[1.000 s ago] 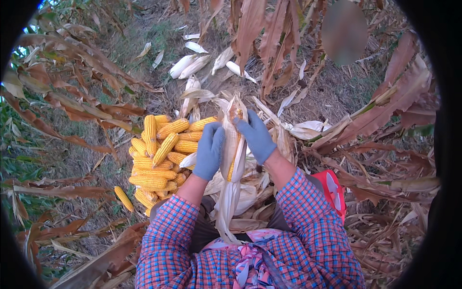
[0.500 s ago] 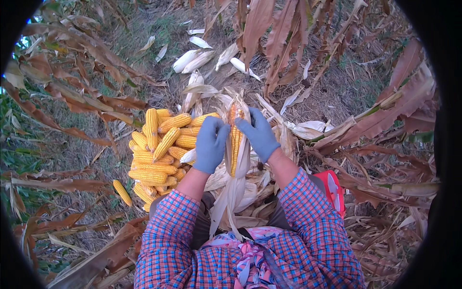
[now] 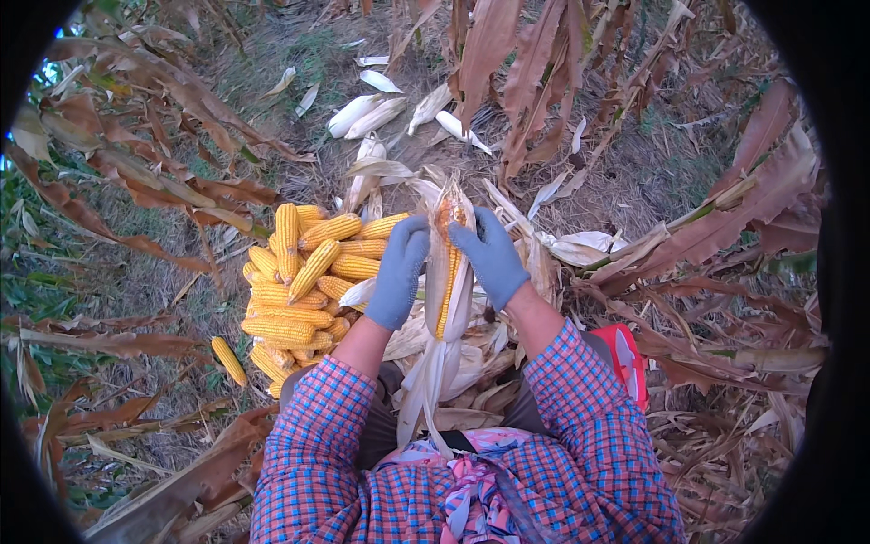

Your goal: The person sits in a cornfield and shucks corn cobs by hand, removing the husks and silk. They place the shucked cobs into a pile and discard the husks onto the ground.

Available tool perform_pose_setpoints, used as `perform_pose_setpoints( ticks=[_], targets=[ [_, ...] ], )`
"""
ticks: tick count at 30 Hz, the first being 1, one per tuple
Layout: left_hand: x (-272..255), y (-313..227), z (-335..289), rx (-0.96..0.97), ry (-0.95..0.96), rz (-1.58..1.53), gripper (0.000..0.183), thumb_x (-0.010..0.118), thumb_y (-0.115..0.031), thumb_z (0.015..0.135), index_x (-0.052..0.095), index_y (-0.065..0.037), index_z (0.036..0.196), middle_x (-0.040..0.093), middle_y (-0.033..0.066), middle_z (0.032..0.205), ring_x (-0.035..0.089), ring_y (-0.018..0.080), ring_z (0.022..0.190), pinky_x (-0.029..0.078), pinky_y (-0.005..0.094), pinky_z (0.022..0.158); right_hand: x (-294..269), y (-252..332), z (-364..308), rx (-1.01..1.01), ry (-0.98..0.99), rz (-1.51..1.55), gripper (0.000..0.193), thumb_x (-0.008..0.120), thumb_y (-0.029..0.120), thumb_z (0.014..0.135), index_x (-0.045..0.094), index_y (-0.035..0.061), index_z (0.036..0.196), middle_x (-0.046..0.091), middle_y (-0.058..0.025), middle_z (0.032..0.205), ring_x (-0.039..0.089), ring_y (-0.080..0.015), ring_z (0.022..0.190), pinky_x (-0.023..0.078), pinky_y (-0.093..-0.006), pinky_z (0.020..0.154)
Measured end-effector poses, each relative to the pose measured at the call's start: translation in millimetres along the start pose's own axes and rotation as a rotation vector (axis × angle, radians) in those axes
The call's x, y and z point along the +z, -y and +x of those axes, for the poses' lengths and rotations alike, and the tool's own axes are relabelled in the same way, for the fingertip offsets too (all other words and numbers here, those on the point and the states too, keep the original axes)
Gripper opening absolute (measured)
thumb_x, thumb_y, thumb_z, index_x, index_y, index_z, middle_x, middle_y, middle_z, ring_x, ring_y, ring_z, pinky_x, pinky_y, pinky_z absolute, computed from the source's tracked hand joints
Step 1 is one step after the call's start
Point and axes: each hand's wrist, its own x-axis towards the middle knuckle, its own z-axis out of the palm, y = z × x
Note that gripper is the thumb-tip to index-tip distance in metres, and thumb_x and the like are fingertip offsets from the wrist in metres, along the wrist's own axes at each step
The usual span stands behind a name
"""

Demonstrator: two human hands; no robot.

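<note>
Left hand (image 3: 399, 272): your fingers are bent and clamped on the left side of the husk (image 3: 460, 304);
Right hand (image 3: 492, 258): your fingers are clamped on its right side;
Corn ear (image 3: 446, 290): between both hands, in front of you; peeled part open, yellow inside;
Ground (image 3: 625, 177): brown, dry, with patchy grass (image 3: 304, 50); a corn pile (image 3: 288, 326) lies at your left, one loose ear (image 3: 228, 361) beside it;
Dry leaves (image 3: 512, 82): brown, on both sides of you.

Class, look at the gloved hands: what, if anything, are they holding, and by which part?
A partly opened corn ear, by its husk: left hand and right hand on opposite sides, near its upper end.
</note>
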Motion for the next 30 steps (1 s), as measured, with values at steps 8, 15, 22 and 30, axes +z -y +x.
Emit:
perform_pose_setpoints(
  ticks=[8, 15, 22, 30],
  targets=[
    [9, 30, 5, 0.221, -0.109, 0.189, 0.038, 0.046, -0.027, 0.095, 0.047, 0.005, 0.115, 0.058, 0.0179, 0.104, 0.056, 0.0257, 0.096, 0.042, 0.0344, 0.083, 18, 0, -10, -0.155, -0.033, -0.167, 0.052, 0.063, 0.027, 0.085, 0.042, -0.0038, 0.121, 0.057, -0.0172, 0.109, 0.056, -0.0197, 0.099, 0.045, -0.0315, 0.085],
    [14, -4, 6, 0.248, -0.229, 0.512, 0.030, 0.042, -0.024, 0.095, 0.055, 0.003, 0.092, 0.057, 0.0220, 0.075, 0.056, 0.0357, 0.069, 0.042, 0.0406, 0.062, 19, 1, -16, -0.165, -0.093, -0.230, 0.056, 0.065, 0.029, 0.083, 0.042, -0.0042, 0.121, 0.057, -0.0214, 0.110, 0.058, -0.0221, 0.099, 0.046, -0.0328, 0.085],
    [-1, -8, 12, 0.338, -0.232, 0.798, 0.025, 0.045, -0.023, 0.093, 0.054, 0.000, 0.087, 0.055, 0.0209, 0.071, 0.055, 0.0375, 0.066, 0.042, 0.0427, 0.059, 9, 11, -15, -0.098, 0.051, -0.072, 0.049, 0.062, 0.025, 0.086, 0.041, -0.0033, 0.121, 0.055, -0.0132, 0.110, 0.053, -0.0148, 0.099, 0.045, -0.0291, 0.087],
    [-11, 18, 20, -0.119, -0.051, -0.030, 0.037, 0.045, -0.027, 0.095, 0.051, 0.001, 0.117, 0.059, 0.0141, 0.106, 0.057, 0.0200, 0.097, 0.044, 0.0323, 0.085, 5, 23, -15, -0.001, 0.129, 0.118, 0.046, 0.059, 0.023, 0.089, 0.040, -0.0039, 0.122, 0.052, -0.0100, 0.114, 0.050, -0.0127, 0.103, 0.042, -0.0284, 0.090]
  ],
)
